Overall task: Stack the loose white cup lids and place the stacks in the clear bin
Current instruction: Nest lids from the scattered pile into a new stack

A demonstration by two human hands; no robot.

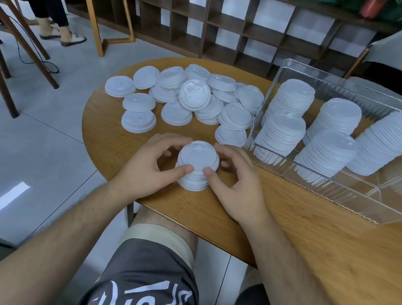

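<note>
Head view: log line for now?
left hand, right hand: grip small white plastic lid stack; loose white lids: behind it; clear plastic bin: holds stacks

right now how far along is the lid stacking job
Done: five stacks stand in the clear bin. In hand: the left hand and right hand grip a short stack on the table. Left: the loose lids heaped beyond it, not yet stacked.
</note>
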